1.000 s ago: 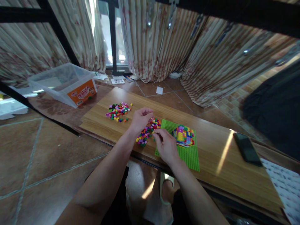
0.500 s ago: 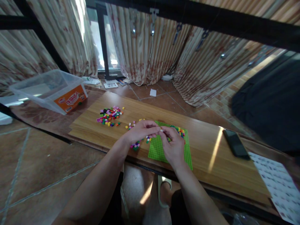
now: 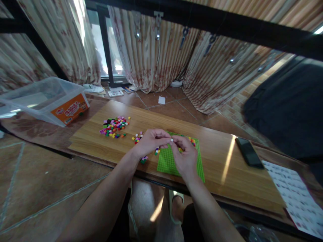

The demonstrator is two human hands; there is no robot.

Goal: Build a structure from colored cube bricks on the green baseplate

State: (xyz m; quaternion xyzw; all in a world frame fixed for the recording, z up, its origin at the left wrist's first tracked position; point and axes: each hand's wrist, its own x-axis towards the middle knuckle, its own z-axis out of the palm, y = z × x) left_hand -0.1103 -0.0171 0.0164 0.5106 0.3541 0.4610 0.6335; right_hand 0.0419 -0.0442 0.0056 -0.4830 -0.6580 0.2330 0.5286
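A small white toy brick (image 3: 172, 139) is pinched between the fingertips of my left hand (image 3: 153, 142) and my right hand (image 3: 186, 152), which meet above the green baseplate (image 3: 168, 161). Both hands have their fingers closed. Colourful bricks (image 3: 192, 141) are fixed at the far right part of the baseplate, partly hidden behind my right hand. Loose bricks (image 3: 143, 159) lie around and partly under my left hand, to the left of the baseplate.
A larger pile of loose bricks (image 3: 114, 126) lies on the wooden board (image 3: 212, 158) at the left. Beyond it stands a clear plastic bin (image 3: 42, 111) with an orange label. A black phone (image 3: 249, 153) and a printed sheet (image 3: 295, 191) lie at the right.
The whole scene has shifted slightly left as my head turned. My hands stay together over the baseplate, and the white brick between the fingertips shows more plainly.
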